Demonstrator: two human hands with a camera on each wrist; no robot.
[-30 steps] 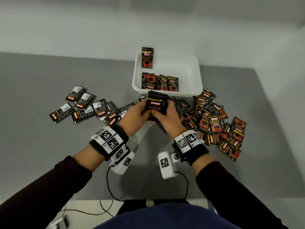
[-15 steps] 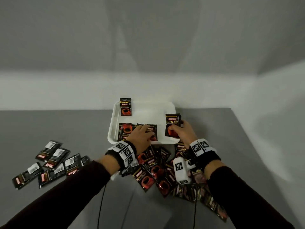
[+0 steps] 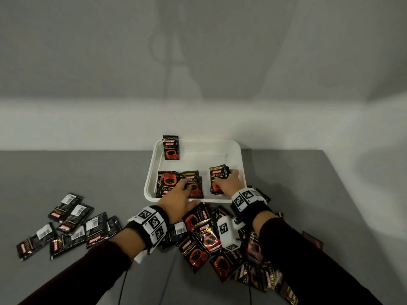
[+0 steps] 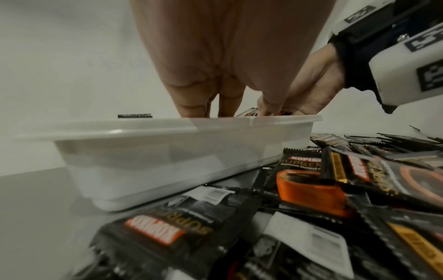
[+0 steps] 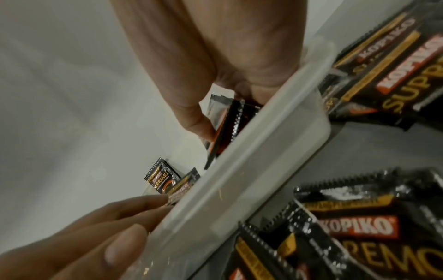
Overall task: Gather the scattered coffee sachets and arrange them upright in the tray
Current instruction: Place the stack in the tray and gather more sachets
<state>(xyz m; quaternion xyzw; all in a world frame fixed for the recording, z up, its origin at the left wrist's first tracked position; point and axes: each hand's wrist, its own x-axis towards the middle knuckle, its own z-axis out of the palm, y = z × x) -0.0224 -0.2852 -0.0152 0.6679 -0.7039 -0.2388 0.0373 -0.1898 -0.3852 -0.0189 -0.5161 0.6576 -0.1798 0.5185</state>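
A white plastic tray (image 3: 233, 150) stands at the table's far edge. Inside it my right hand (image 3: 226, 183) grips a small stack of black-and-red coffee sachets (image 3: 217, 176), held upright near the tray's front right; the right wrist view shows thumb and fingers round the stack (image 5: 223, 123). My left hand (image 3: 178, 194) reaches over the front rim (image 4: 167, 125), its straight fingers resting on a row of sachets (image 3: 169, 183) leaning against the front wall. One sachet (image 3: 170, 148) stands alone at the tray's back left corner.
Loose sachets lie in a heap (image 3: 204, 238) just in front of the tray and under my wrists, running off to the right. Another scatter of sachets (image 3: 66, 225) lies back-side up on the grey table (image 3: 66, 172) at the left. A white wall runs behind the tray.
Both hands lifted the stack from the heap and carried it into the tray. The left hand let go and moved onto the row; the right has lowered the stack towards the tray floor.
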